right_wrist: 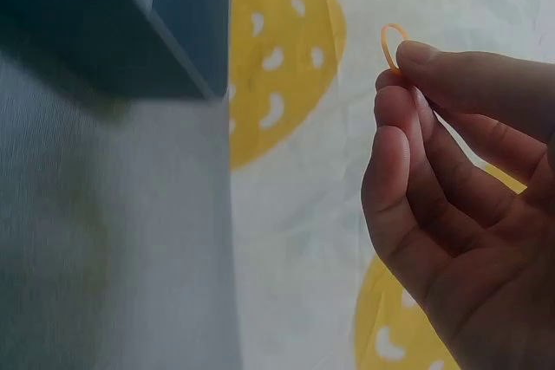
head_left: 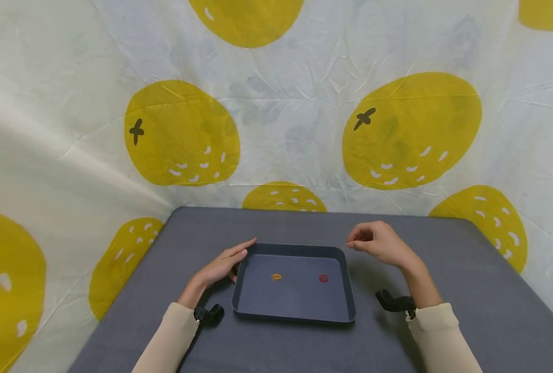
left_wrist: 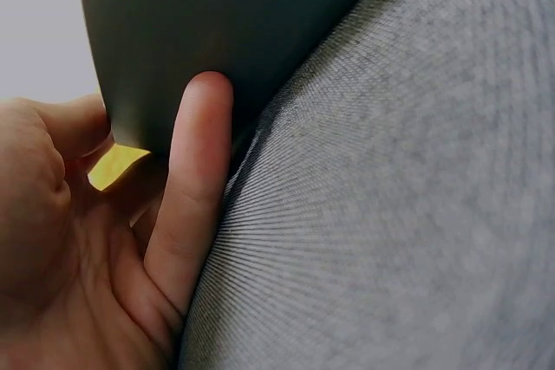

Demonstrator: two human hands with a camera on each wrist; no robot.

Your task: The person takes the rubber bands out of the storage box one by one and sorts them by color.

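Plainly, a thin orange band [right_wrist: 385,46] stands up as a small loop at the fingertips of the right hand [head_left: 381,243], pinched between thumb and forefinger; it sits just outside the far right corner of a dark tray [head_left: 300,300], apart from the rim. Inside the tray, two clusters on the floor: orange-yellow loops [head_left: 276,277] left of the middle, a red loop [head_left: 323,278] right of it, both well apart from the fingers of either hand. Markings: the backdrop cloth [head_left: 295,124] carries printed yellow fruit shapes with white flecks, two of them bearing dark cross-like marks. Pose: right hand raised above the grey table covering [head_left: 202,228], wrist bent, remaining fingers curled in toward the palm, forearm coming in from the lower right. Left hand [head_left: 220,267] lies open at the tray's left side, fingers extended near the far left corner, one fingertip pressed flat to the outer wall in the left wrist view. Cream sleeves [head_left: 171,331] on both arms, a black device [head_left: 208,314] at each wrist
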